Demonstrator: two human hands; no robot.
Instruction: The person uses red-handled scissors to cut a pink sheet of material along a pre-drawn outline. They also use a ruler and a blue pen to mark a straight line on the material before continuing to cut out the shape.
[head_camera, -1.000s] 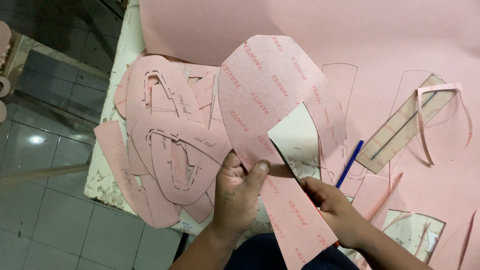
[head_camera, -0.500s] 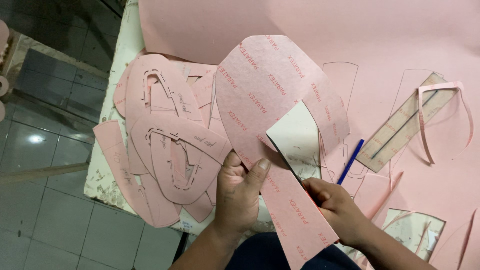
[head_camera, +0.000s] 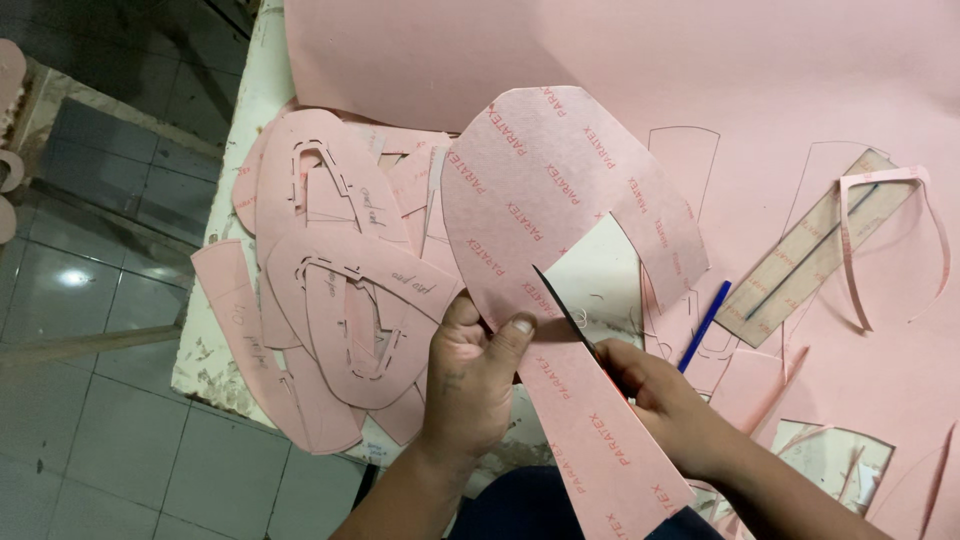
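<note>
The left hand (head_camera: 470, 375) pinches the printed pink board sheet (head_camera: 560, 190) between thumb and fingers (head_camera: 512, 330) at its narrow waist, while the right hand (head_camera: 655, 395), closed on scissors (head_camera: 565, 312), cuts just beside them; the sheet looks light, stiffish, best held near the cut.

A pattern-cutting workshop.
Pink cut-out paper patterns (head_camera: 340, 300) pile on a worn white worktable (head_camera: 215, 350) covered by a large traced pink sheet (head_camera: 600, 50).
</note>
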